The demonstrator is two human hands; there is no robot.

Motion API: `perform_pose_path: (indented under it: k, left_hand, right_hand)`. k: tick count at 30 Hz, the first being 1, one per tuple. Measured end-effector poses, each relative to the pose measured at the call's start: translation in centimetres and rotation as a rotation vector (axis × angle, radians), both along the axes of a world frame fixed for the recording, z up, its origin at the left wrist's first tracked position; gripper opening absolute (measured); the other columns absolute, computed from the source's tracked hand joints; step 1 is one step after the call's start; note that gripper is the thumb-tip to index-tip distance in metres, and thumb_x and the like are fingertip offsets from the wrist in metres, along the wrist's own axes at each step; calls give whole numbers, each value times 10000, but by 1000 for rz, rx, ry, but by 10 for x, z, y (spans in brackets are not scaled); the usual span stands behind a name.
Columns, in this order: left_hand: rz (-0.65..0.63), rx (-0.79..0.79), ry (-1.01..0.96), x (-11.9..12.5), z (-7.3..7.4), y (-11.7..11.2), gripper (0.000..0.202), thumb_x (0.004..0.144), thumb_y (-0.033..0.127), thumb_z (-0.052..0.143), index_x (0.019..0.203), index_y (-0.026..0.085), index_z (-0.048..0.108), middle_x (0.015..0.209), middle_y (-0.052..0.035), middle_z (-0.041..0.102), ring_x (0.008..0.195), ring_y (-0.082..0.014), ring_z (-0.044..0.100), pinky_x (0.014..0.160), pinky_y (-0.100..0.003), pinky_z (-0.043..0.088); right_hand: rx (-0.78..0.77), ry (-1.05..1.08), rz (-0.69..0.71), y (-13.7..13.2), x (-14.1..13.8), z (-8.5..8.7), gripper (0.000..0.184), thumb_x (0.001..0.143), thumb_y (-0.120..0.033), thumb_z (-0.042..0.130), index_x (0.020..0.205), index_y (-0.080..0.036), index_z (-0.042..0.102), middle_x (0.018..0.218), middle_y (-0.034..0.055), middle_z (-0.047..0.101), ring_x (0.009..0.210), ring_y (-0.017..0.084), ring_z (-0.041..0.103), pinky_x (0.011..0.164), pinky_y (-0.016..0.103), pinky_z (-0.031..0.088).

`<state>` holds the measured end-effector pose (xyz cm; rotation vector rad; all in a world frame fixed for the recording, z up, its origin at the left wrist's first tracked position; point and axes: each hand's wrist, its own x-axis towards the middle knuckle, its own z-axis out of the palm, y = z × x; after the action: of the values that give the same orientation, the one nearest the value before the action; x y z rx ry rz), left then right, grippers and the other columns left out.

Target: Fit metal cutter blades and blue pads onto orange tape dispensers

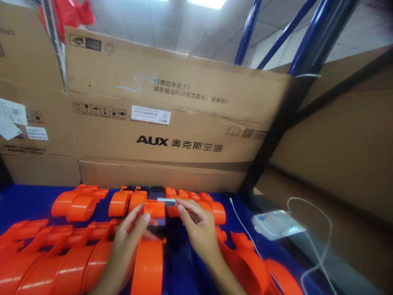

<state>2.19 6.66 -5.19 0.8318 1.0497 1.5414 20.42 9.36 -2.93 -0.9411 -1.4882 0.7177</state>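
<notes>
Much cardboard (196, 121) backs the blue surface (18, 203), left fingers (143, 221) pinching an orange piece (155, 209), right fingers (185, 216) a grey strip (167, 202).

I held an orange piece (154, 210) in my left grip (130, 231), while my right grip (199, 225) pinched the end of a small grey strip (166, 202) at its upper edge. Orange bands (69, 260) lay in rows on the blue bench (18, 200), a clear plastic case (278, 225) sat to the right, and printed cardboard (184, 119) stood behind.
</notes>
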Motion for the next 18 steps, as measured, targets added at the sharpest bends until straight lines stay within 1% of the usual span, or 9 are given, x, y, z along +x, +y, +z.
perform_pose_path:
  k: [3,6,7,9,11,12,15,17,18]
  left_hand:
    - [-18,15,14,1,2,-4,587,765,525,754,1210,164,631,860,-55,780,570,-199,718,585,-289,545]
    - [-85,29,48,0,2,-5,445,807,510,723,1092,170,685,836,-35,759,565,-169,696,574,-264,526]
    - [-105,29,61,0,2,-5,439,813,506,720,1096,171,688,814,-27,751,562,-163,689,571,-258,520]
    - [-132,33,82,-2,-1,-4,478,813,498,725,1160,173,674,778,-13,741,560,-160,679,577,-257,517]
    - [-134,37,96,-3,-3,-3,518,810,488,732,1215,175,654,772,-9,744,575,-162,679,606,-264,523]
    - [-131,41,101,-3,-3,-3,514,805,484,738,1206,172,660,775,-12,749,580,-161,679,613,-264,523]
    - [-135,23,73,-4,0,-2,447,768,485,766,1068,158,711,769,-32,762,571,-166,678,569,-252,511]
    - [-155,-33,0,-7,3,1,424,714,510,794,939,157,722,722,-36,757,519,-173,670,498,-250,492]
    - [-184,-78,-42,-9,4,3,426,687,527,804,884,159,713,685,-34,749,483,-177,662,466,-254,483]
  right_hand:
    - [12,9,44,-1,0,1,219,918,-344,659,1068,-239,779,980,75,713,814,207,653,674,312,539]
    - [23,-13,104,-5,-2,4,214,916,-322,666,1085,-259,779,1006,67,682,898,215,638,759,335,535]
    - [26,-32,124,-6,-3,5,215,919,-315,663,1093,-264,778,1013,65,673,927,218,632,788,342,529]
    - [28,-78,159,-8,-5,7,216,930,-306,651,1102,-270,776,1029,63,660,969,221,620,834,352,514]
    - [29,-119,185,-10,-6,9,217,941,-302,637,1107,-270,774,1042,64,650,994,222,611,868,360,502]
    - [29,-137,195,-10,-6,10,219,947,-302,629,1109,-268,772,1048,64,645,1006,223,607,883,365,497]
    - [28,-192,231,-10,-5,13,246,964,-308,598,1152,-260,749,1048,61,644,1008,221,602,897,373,493]
    - [22,-249,234,-10,-2,14,287,969,-301,582,1226,-260,702,1017,53,654,953,211,608,866,372,501]
    - [27,-289,212,-9,0,15,297,967,-288,580,1243,-255,685,998,49,658,928,208,606,855,372,500]
